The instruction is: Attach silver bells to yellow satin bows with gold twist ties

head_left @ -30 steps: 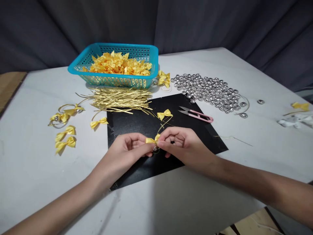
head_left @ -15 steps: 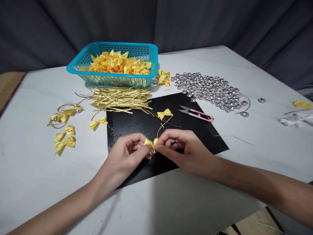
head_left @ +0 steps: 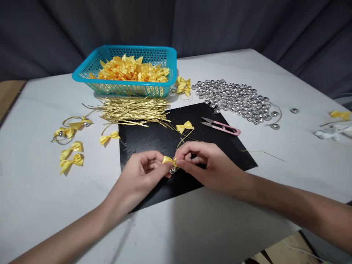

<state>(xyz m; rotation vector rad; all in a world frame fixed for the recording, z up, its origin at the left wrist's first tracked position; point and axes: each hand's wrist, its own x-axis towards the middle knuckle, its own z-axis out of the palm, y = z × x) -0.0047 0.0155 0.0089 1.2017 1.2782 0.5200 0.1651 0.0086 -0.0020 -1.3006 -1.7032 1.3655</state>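
Note:
Over the black mat (head_left: 148,143), my left hand (head_left: 144,170) pinches a yellow ribbon bow (head_left: 167,160) by its left side. My right hand (head_left: 205,161) is closed at the bow's right side, thumb and forefinger together near its knot. Just below the knot hangs a silver bead (head_left: 173,169), partly hidden by the fingers. A thin gold cord (head_left: 180,142) runs up from behind my right fingers. Beyond my hands another yellow bow (head_left: 184,127) lies on the mat, with pink-handled thread snips (head_left: 221,127) to its right.
A blue basket (head_left: 123,83) of yellow bows stands at the back, behind a pile of gold cords (head_left: 134,112). Many silver beads (head_left: 233,99) spread at the right. Loose bows (head_left: 73,161) and beaded bows (head_left: 64,132) lie left. A needle with thread (head_left: 264,152) lies right.
My right fingers have shifted slightly at the bow's knot, and the bow's right loop is more covered. My left hand keeps its pinch. The view has moved slightly.

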